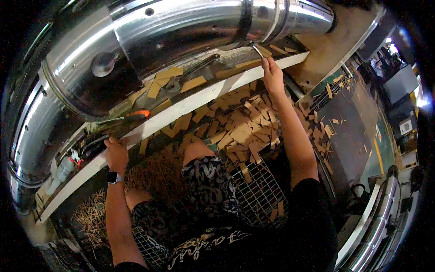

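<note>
My right hand (273,77) is closed around a slim, shiny metal tool (258,51), whose far end reaches the underside of a large polished metal cylinder (181,31). I cannot tell what kind of tool it is. Lower left, my left hand (117,155) is at the white beam (181,106), its fingers curled beside a dark curved tool (96,141); what they grip is partly hidden. On the ledge behind the beam lies a tool with an orange end (139,114). A grey tube or bottle (65,170) with a red part stands further left.
Cardboard offcuts (244,131) are heaped beyond my knees, with more pieces (194,84) on the ledge. Below me is a metal grate (258,188). Thin cardboard strips (93,217) pile up at lower left. Another metal roller (378,226) stands at lower right.
</note>
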A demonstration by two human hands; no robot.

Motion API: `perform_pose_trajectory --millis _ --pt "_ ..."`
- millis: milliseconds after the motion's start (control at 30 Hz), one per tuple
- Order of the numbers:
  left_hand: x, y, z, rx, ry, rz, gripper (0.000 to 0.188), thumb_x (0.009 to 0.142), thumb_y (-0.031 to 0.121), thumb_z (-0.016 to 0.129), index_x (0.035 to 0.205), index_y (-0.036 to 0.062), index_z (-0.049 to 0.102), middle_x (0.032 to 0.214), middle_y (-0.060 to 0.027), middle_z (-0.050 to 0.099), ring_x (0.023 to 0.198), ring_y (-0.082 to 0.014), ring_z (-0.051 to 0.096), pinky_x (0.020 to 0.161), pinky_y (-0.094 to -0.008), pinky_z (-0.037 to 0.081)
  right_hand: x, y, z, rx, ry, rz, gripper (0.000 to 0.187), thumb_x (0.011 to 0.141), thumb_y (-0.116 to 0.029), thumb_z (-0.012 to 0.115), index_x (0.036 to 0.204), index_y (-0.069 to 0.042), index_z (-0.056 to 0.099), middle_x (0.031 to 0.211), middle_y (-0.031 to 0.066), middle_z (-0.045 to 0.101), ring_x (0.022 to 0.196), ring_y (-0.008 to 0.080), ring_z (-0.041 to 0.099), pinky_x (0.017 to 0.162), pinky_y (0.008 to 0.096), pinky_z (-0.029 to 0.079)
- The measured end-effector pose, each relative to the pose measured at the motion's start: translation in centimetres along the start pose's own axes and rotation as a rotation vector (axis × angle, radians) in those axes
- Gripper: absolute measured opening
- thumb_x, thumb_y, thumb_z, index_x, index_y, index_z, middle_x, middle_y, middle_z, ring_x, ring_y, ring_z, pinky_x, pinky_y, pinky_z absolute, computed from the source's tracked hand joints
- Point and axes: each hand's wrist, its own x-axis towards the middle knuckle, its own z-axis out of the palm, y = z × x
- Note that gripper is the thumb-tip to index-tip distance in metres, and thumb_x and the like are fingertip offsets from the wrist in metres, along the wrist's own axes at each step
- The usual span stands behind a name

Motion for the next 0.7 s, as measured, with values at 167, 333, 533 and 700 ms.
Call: perform_pose_trajectory --millis 167,333,533,700 --pt "0.2 0.1 0.8 0.045 0.009 -0.007 0.055 0.085 0.041 0.047 0.108 -0.0069 0.033 0.110 -0.0273 0.040 0.067 -0.0358 0.058 0.049 -0.0382 0.051 -1.0 -1.3 -1.5 -0.022 -0.022 -0.133 0.025 0.088 -0.027 0.046 0.079 -0.004 0.046 0.068 0.0179 0.051 0.066 0.0379 0.051 0.056 0.0421 0.040" --pt "0.4 -0.2 0.8 -0.087 -0.042 -0.006 0.057 0.085 0.042 0.047 0.111 -0.0068 0.033 0.107 -0.0277 0.042 0.069 -0.0370 0.058 0.049 -0.0385 0.051 0.9 -2.6 -1.2 -0.183 0.004 -0.285 0.021 0.086 -0.027 0.049 0.079 -0.007 0.049 0.071 0.0166 0.054 0.069 0.0373 0.053 0.056 0.0437 0.041" --pt "-0.2 1.2 -1.0 -0.093 0.032 -0.033 0.050 0.085 0.039 0.048 0.103 -0.0061 0.036 0.104 -0.0276 0.043 0.068 -0.0370 0.057 0.050 -0.0403 0.051 2.1 -3.0 -2.0 -0.300 -0.026 -0.330 0.021 0.084 -0.027 0.049 0.079 -0.007 0.050 0.073 0.0156 0.056 0.070 0.0365 0.054 0.059 0.0444 0.042" --pt "-0.3 0.4 0.7 -0.047 0.133 0.008 0.044 0.085 0.037 0.048 0.095 -0.0039 0.037 0.106 -0.0269 0.041 0.068 -0.0366 0.057 0.050 -0.0408 0.050 3.5 -3.5 -2.7 -0.353 -0.020 -0.512 0.019 0.084 -0.025 0.049 0.080 -0.006 0.050 0.072 0.0166 0.056 0.072 0.0366 0.054 0.061 0.0449 0.042"
